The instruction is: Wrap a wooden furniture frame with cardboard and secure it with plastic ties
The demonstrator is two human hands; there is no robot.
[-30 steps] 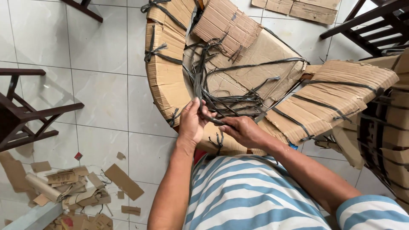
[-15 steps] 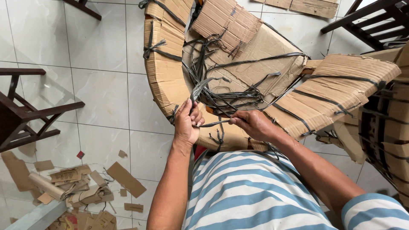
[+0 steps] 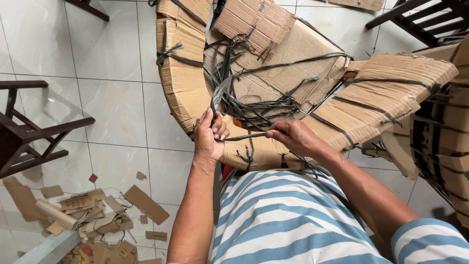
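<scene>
Cardboard-wrapped bundle (image 3: 293,63), bound in black plastic straps (image 3: 254,105), lying on the tiled floor (image 3: 102,63): left hand (image 3: 210,137) grip closed on one strap end, right hand (image 3: 293,137) pinching another; cardboard scraps (image 3: 93,215) lower left.

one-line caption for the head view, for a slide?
Left hand and right hand pull a dark plastic strap taut across cardboard-wrapped furniture above a tiled floor.
</scene>
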